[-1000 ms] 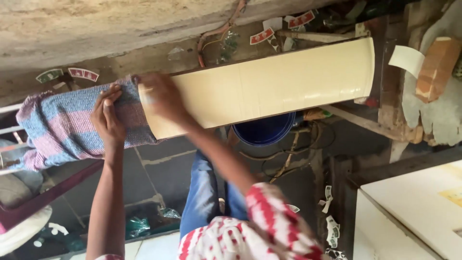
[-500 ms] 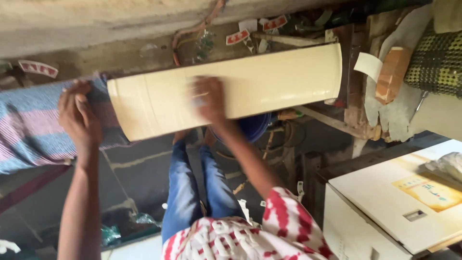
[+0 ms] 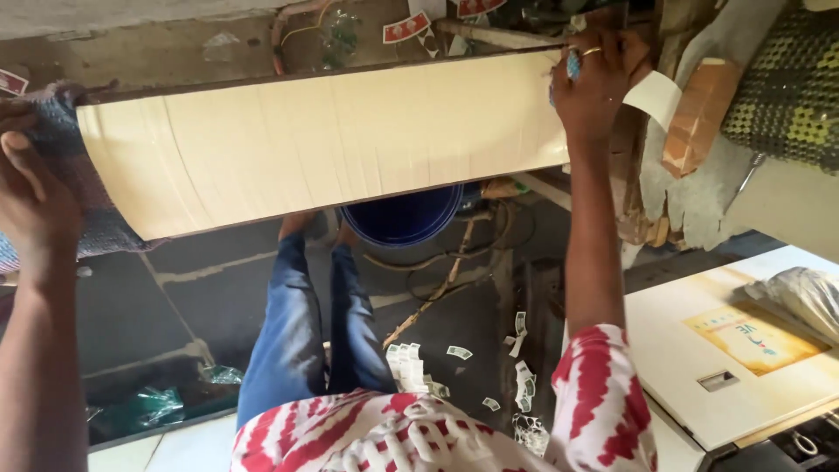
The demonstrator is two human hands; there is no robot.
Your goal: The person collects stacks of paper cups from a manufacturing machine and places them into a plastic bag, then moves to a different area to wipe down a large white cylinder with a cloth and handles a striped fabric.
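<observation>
Red-white labels (image 3: 406, 27); perhaps cream carton (image 3: 743, 350)

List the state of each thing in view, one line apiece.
Cream panel: held up level, gripped at both ends.
Left hand: holding a striped cloth at the panel's left end.
Right hand: gripping the panel's right end.
Blue bucket: on the floor, partly hidden behind the panel.
Paper slips: scattered on the floor.

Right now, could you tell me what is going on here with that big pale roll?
A person holds a large cream-coloured paper roll lengthwise in front of them. The right hand grips its far right end, while the left hand supports the other end, pressing a striped woven cloth against it. Below the roll are a blue bucket, the person's jeans-clad legs, and scattered paper labels on the floor.
</observation>
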